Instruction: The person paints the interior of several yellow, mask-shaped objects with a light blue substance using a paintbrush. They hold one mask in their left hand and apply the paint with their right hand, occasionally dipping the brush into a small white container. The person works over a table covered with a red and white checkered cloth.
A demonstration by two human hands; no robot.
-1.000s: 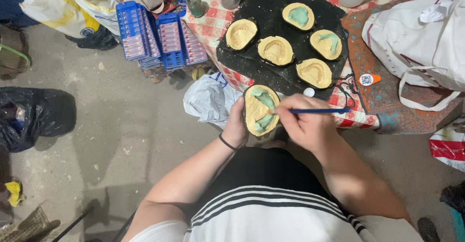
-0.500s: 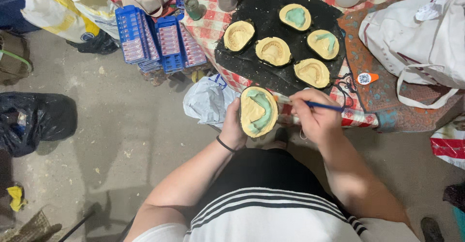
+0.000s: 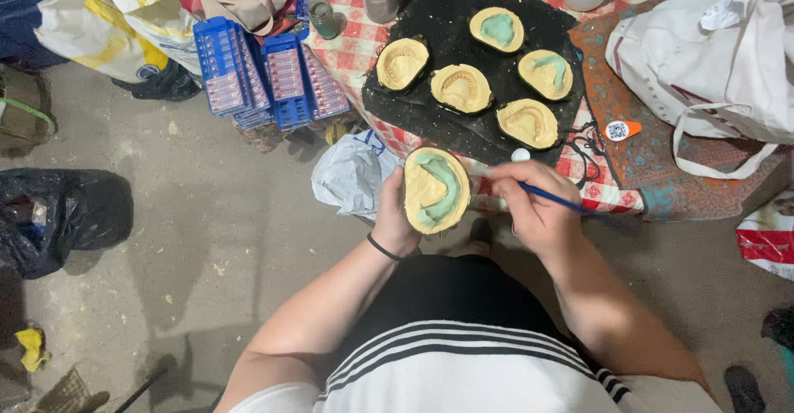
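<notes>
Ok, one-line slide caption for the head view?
Left hand holds a yellow plaster dental mould with green coating; right hand holds a thin blue-handled brush beside it.

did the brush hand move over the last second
Yes. The right hand drew the blue brush back from the held mould, toward the checked table edge.

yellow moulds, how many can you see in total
6: one held in the left hand at; five on the black mat at. None seem hidden.
</notes>
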